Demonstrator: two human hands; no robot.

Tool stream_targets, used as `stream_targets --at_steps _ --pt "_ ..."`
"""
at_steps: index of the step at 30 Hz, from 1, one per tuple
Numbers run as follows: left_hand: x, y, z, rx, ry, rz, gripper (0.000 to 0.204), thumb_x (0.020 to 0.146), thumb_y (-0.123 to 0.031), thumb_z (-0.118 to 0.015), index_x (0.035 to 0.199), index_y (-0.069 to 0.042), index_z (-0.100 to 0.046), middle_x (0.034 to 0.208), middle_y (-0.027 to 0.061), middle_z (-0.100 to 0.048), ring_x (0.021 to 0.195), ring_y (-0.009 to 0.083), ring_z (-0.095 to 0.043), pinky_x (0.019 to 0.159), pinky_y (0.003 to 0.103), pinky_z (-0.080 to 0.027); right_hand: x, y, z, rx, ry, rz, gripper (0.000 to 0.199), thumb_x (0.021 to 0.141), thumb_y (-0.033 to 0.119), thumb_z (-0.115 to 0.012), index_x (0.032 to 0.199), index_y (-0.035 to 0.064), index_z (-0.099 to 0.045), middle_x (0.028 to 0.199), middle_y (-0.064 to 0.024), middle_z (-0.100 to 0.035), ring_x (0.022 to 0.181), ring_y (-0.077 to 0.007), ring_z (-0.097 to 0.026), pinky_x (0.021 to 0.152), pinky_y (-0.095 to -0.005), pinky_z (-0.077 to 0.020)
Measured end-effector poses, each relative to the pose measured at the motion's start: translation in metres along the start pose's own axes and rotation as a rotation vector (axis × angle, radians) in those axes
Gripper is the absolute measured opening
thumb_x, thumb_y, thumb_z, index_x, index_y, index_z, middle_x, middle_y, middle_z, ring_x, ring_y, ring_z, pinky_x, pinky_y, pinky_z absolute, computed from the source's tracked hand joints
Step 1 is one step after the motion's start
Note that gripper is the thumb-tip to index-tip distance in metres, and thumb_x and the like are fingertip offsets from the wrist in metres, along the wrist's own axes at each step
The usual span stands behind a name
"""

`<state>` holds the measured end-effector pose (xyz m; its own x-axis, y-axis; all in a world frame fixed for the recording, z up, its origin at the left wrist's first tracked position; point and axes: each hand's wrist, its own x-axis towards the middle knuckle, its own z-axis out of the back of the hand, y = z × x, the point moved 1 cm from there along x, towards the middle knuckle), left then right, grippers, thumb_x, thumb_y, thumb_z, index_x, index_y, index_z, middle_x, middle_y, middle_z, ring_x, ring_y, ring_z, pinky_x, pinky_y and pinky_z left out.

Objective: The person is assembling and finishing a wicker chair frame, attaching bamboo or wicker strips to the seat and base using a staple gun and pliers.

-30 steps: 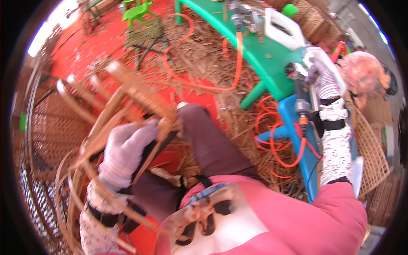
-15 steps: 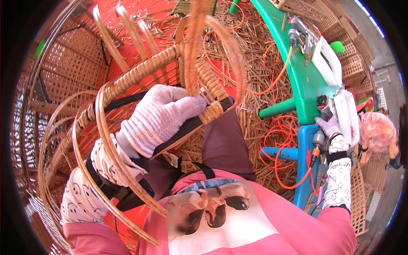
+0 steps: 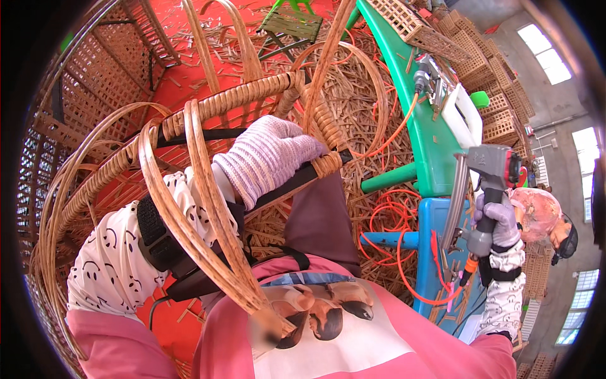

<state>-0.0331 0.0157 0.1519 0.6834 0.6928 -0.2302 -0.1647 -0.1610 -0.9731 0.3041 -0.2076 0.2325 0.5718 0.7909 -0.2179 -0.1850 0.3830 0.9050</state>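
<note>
My left hand (image 3: 271, 158), in a pale striped knit glove, is closed at the corner of a dark-barred frame (image 3: 233, 96) wound with tan rattan. A rattan strip (image 3: 327, 69) rises in a loop beside the fingertips; the exact pinch is hidden. More long rattan strips (image 3: 170, 202) curve over my left forearm. On the right, my gloved right hand (image 3: 502, 221) wraps the grip of a pneumatic stapler (image 3: 491, 165), raised above the blue stool. An orange air hose (image 3: 404, 278) is joined to the bottom of its handle.
A green bench (image 3: 426, 174) carries a second air tool (image 3: 428, 74) and a white plastic piece (image 3: 464, 120). The blue stool (image 3: 432, 221) stands close by. Cane scraps (image 3: 341, 85) litter the red floor. Woven panels (image 3: 95, 82) stand left; another person (image 3: 536, 211) is at far right.
My right hand has lifted the pneumatic stapler, which now shows whole above the stool. My left hand has stayed at the frame corner, while the loose rattan strips have swung with the shifting view.
</note>
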Motion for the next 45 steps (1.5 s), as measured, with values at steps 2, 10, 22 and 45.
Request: stream_targets --at_steps 2,10,22,45 --pt "0.011 0.003 -0.004 0.098 0.011 0.0 0.024 0.08 -0.02 -0.062 0.08 0.003 -0.065 0.064 0.0015 -0.059 0.057 0.007 -0.053 0.052 0.023 -0.043 -0.02 0.034 -0.029 -0.079 0.099 -0.023 0.033 0.064 0.013 -0.062 0.091 -0.0011 -0.051 0.064 -0.0073 -0.05 0.051 -0.0175 -0.053 0.048 -0.0307 -0.0494" --pt "0.014 0.003 -0.007 0.193 0.003 -0.021 0.025 0.078 -0.023 -0.064 0.076 0.002 -0.064 0.06 0.0029 -0.056 0.055 0.0082 -0.052 0.052 0.025 -0.042 -0.054 0.082 -0.104 -0.348 0.41 -0.153 0.049 0.063 0.012 -0.076 0.106 0.0017 -0.054 0.084 -0.0036 -0.062 0.079 -0.0142 -0.059 0.074 -0.0282 -0.0479" --pt "0.017 0.01 0.0 0.253 -0.038 -0.026 0.028 0.075 -0.027 -0.067 0.071 0.001 -0.064 0.055 0.0022 -0.053 0.053 0.0083 -0.05 0.05 0.028 -0.041 -0.032 0.109 -0.15 -0.616 0.65 0.025 0.041 0.065 0.011 -0.074 0.101 0.0018 -0.056 0.082 -0.0046 -0.062 0.075 -0.0149 -0.059 0.07 -0.029 -0.0487" --pt "0.021 0.015 0.01 0.372 0.111 -0.169 0.018 0.079 -0.018 -0.056 0.088 -0.004 -0.065 0.08 0.0088 -0.062 0.069 0.019 -0.059 0.065 0.029 -0.047 -0.043 0.076 -0.102 -0.378 0.465 -0.076 0.038 0.064 0.008 -0.072 0.097 0.0023 -0.055 0.071 -0.0018 -0.057 0.061 -0.0109 -0.055 0.057 -0.0267 -0.0466"
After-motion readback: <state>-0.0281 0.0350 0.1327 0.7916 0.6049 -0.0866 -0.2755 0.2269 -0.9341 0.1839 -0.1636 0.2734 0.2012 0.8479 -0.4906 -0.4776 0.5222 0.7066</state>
